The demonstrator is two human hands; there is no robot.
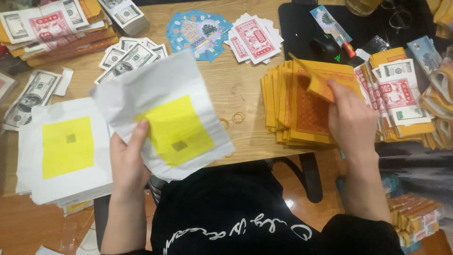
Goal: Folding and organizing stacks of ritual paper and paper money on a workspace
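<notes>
Near edge of the desk point(245, 94), your left hand point(126, 163): thumb on top and fingers beneath, pinching a white sheet with a yellow square point(165, 115), lifted and tilted off the surface

Near left corner: stack of the same white sheets point(63, 148), lying flat just beside your left hand; it looks thick, so by my reading much is left to take

Right of centre: your right hand point(351, 118), fingers curled together, pinching a folded orange paper point(317, 84) raised off the orange paper stack point(302, 111) under it

Between the hands: two rubber bands point(233, 119) on bare wood, unused

Far half: loose green banknote-style papers point(127, 56), blue printed sheets point(198, 33), red-and-white notes point(255, 38)

Far left corner and right edge: mixed bundles, apparently already gathered; how many, you cannot tell
</notes>
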